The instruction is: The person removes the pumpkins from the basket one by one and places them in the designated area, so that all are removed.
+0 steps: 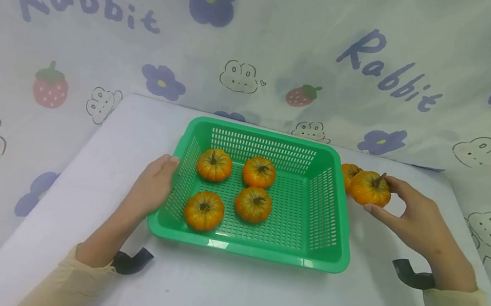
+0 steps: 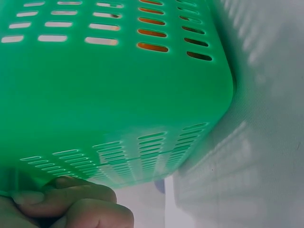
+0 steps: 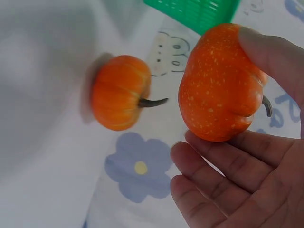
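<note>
A green plastic basket (image 1: 241, 253) with slotted walls stands on the white table, and several small orange pumpkins (image 1: 255, 205) lie in its left and middle part. My left hand (image 1: 154, 185) grips the basket's left rim; the left wrist view shows its curled fingers (image 2: 90, 209) by the basket's wall. Between thumb and fingers, my right hand (image 1: 418, 219) holds a small pumpkin (image 3: 221, 88) just off the basket's right side, its dark stem pointing up and to the right in the head view. Behind it, another pumpkin (image 3: 121, 92) rests on the table, partly hidden in the head view.
A white cloth (image 1: 268, 47) printed with rabbits, flowers and strawberries hangs behind the table (image 1: 226, 295). Each wrist carries a dark curved piece; the one on the right wrist (image 1: 413, 276) juts out over the table.
</note>
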Available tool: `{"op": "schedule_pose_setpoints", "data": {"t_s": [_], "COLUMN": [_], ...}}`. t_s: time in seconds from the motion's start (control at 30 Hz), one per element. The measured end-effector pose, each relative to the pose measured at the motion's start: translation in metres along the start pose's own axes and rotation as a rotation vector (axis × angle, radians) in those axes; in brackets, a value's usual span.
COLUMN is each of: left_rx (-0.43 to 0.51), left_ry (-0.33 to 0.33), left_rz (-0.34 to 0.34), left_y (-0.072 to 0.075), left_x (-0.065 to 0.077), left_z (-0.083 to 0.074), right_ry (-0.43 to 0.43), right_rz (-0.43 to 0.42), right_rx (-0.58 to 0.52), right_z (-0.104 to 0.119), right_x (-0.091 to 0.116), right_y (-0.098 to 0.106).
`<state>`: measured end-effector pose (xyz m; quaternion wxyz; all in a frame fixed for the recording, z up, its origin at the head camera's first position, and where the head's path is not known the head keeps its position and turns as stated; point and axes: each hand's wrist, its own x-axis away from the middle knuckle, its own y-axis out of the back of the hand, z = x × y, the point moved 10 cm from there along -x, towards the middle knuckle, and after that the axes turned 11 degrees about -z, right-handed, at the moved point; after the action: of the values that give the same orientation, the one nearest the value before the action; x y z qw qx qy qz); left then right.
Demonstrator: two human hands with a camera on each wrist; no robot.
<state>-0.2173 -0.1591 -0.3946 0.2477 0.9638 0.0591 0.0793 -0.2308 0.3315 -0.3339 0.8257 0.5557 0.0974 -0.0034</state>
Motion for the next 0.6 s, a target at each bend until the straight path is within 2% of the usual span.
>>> {"op": "schedule_pose_setpoints", "data": {"t_s": [0.23,0.6], "left_rx": [0.0,0.0], "left_ry": [0.002,-0.004], "left_rz": [0.004,0.003], "left_y": [0.0,0.0], "left_x": [0.001,0.0], "left_z": [0.0,0.001], "right_ry": [-0.027,-0.021], "right_rz": [0.041,0.07], "right_rx": [-0.007,-0.04], "right_z": [-0.005,-0.01], "right_x": [0.007,0.014], "right_y": [-0.019,-0.039]}}
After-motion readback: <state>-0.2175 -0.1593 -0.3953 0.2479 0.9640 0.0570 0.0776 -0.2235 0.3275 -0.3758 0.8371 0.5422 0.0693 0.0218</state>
